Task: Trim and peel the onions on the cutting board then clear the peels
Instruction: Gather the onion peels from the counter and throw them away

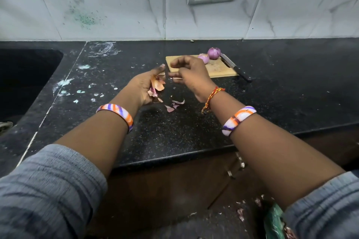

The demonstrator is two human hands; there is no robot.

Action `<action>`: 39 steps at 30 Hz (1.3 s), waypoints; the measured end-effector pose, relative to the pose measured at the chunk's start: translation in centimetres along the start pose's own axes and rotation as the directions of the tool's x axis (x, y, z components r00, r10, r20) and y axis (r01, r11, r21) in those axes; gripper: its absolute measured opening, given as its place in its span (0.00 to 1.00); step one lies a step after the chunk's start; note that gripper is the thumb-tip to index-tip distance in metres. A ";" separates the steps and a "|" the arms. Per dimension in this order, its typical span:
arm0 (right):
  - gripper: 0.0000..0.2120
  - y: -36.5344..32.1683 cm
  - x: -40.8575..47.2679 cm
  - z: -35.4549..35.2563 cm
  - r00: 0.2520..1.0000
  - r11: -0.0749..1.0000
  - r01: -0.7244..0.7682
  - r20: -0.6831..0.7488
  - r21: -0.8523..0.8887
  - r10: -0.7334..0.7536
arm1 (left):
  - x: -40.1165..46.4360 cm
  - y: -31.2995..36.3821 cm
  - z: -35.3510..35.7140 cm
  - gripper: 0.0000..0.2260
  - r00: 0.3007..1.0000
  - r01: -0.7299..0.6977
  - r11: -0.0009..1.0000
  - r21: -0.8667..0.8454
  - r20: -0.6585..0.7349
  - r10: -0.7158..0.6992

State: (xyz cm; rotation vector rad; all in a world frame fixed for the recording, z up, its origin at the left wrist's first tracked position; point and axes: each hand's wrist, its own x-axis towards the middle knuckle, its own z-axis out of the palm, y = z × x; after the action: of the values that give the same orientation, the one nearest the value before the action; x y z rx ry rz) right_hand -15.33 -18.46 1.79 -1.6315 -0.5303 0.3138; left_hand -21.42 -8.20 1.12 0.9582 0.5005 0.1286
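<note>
Two peeled onions [210,55] are seen at the far edge of the board [217,69], beside a knife [236,70], so trimming and peeling are judged done and only clearing is left. A heap of peels [157,85] is cupped in the left hand [144,88], palm up with fingers loosely curled round it. The right hand [189,73] is held just beside it with fingers bent; whether a scrap is pinched there cannot be told. More peels [173,105] are left on the worktop [272,93] below the hands. These are best swept toward the cupped palm, which should be kept level so nothing is spilled.
</note>
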 end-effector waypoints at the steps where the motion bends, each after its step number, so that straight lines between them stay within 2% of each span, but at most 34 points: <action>1: 0.17 0.2 0.1 -0.7 1.000 0.992 -0.005 -0.028 -0.128 0.002 | -0.1 0.2 -0.3 0.18 0.999 -0.008 1.000 0.028 -0.039 0.009; 2: 0.17 0.5 0.1 -1.3 1.000 0.947 -0.015 -0.010 -0.320 0.012 | 0.1 0.4 -0.7 0.15 0.996 -0.009 0.998 0.058 -0.084 0.014; 3: 0.16 0.7 -0.2 -1.7 0.997 0.848 -0.023 0.055 -0.529 0.061 | 0.1 0.6 -0.9 0.14 0.992 -0.011 0.995 0.098 -0.125 0.024; 5: 0.16 1.5 -0.9 -1.5 0.954 0.592 0.056 0.218 -0.804 0.206 | 0.2 0.7 -1.3 0.14 0.982 -0.011 0.984 0.176 -0.186 0.044; 7: 0.20 2.2 -2.0 -0.3 0.892 0.449 0.214 0.361 -0.868 0.273 | 0.5 0.5 -1.6 0.13 0.980 -0.004 0.977 0.212 -0.195 0.046; 10: 0.17 3.7 -3.4 1.3 0.883 0.315 0.387 0.446 -0.867 0.143 | 1.0 0.4 -2.1 0.13 0.979 -0.002 0.985 0.171 -0.199 0.036; 13: 0.13 4.3 -3.9 1.2 0.912 0.227 0.406 0.408 -0.885 -0.041 | 1.3 0.3 -2.4 0.12 0.979 -0.002 0.988 0.153 -0.201 0.033; 15: 0.14 4.2 -3.6 1.0 0.917 0.206 0.399 0.392 -0.894 -0.076 | 1.4 0.3 -2.9 0.11 0.977 0.002 0.986 0.164 -0.210 0.033; 16: 0.14 4.1 -3.3 0.7 0.929 0.243 0.371 0.359 -0.896 -0.093 | 1.4 0.4 -3.1 0.10 0.978 0.008 0.985 0.174 -0.209 0.029; 17: 0.13 4.1 -2.9 0.4 0.949 0.339 0.314 0.291 -0.887 -0.118 | 1.2 0.5 -3.2 0.09 0.978 0.013 0.983 0.183 -0.207 0.026; 18: 0.11 4.0 -2.4 0.1 0.975 0.500 0.221 0.181 -0.838 -0.128 | 1.0 0.6 -3.2 0.08 0.979 0.019 0.979 0.202 -0.202 0.023; 20: 0.06 3.3 -1.7 0.0 0.997 0.828 0.026 -0.041 -0.560 -0.059 | 0.5 0.6 -2.8 0.08 0.986 0.037 0.968 0.249 -0.168 0.006; 21: 0.04 2.9 -1.5 0.2 0.991 0.916 -0.004 -0.122 -0.400 -0.049 | 0.2 0.5 -2.3 0.10 0.991 0.055 0.965 0.256 -0.131 -0.022; 22: 0.06 2.5 -1.2 0.4 0.982 0.949 0.025 -0.171 -0.316 -0.083 | -0.1 0.3 -1.7 0.13 0.995 0.076 0.968 0.238 -0.088 -0.057; 23: 0.09 2.1 -0.9 0.7 0.970 0.946 0.084 -0.191 -0.314 -0.150 | -0.2 0.0 -1.2 0.16 0.995 0.098 0.974 0.203 -0.041 -0.092; 25: 0.11 1.5 -0.6 1.3 0.935 0.873 0.207 -0.173 -0.441 -0.309 | 0.1 -0.5 -0.2 0.19 0.992 0.118 0.984 0.135 0.032 -0.123; 28: 0.04 0.9 -0.5 1.2 0.912 0.649 0.231 -0.070 -0.725 -0.404 | 1.3 -0.7 1.0 0.19 0.994 0.107 0.994 0.009 0.020 -0.107; 30: 0.09 0.8 -0.3 0.5 0.927 0.506 0.239 0.040 -0.828 -0.373 | 1.9 -0.7 1.5 0.19 0.996 0.093 0.995 -0.025 -0.012 -0.093; 33: 0.19 1.0 0.2 -0.5 0.956 0.301 0.292 0.275 -0.908 -0.099 | 2.5 -0.9 2.3 0.20 0.995 0.092 0.994 -0.053 -0.043 -0.094; 34: 0.22 1.2 0.5 -0.7 0.937 0.334 0.333 0.350 -0.882 -0.009 | 2.6 -1.0 2.4 0.20 0.994 0.100 0.993 -0.056 -0.048 -0.102; 35: 0.25 1.4 0.9 -0.9 0.908 0.460 0.347 0.416 -0.817 0.054 | 3.0 -1.0 2.4 0.20 0.993 0.099 0.994 -0.055 -0.056 -0.102; 36: 0.26 1.6 1.2 -1.0 0.889 0.643 0.309 0.453 -0.701 0.066 | 3.4 -1.0 2.3 0.20 0.993 0.093 0.994 -0.054 -0.070 -0.096; 37: 0.26 1.6 1.6 -1.3 0.902 0.815 0.215 0.428 -0.538 0.044 | 3.9 -1.0 2.0 0.20 0.991 0.084 0.995 -0.050 -0.096 -0.088; 38: 0.27 1.7 2.1 -1.8 0.946 0.915 0.103 0.322 -0.390 0.031 | 4.4 -0.8 1.7 0.20 0.989 0.074 0.996 -0.039 -0.126 -0.078; 39: 0.27 1.9 2.7 -2.5 0.984 0.955 0.015 0.173 -0.296 0.038 | 5.0 -0.5 1.3 0.19 0.985 0.057 0.998 -0.027 -0.161 -0.061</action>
State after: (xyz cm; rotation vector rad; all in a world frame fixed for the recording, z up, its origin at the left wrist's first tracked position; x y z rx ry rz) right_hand -11.48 -19.37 0.51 -1.9087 -0.7312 0.4055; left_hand -16.49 -7.89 -0.40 0.9140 0.6752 0.1591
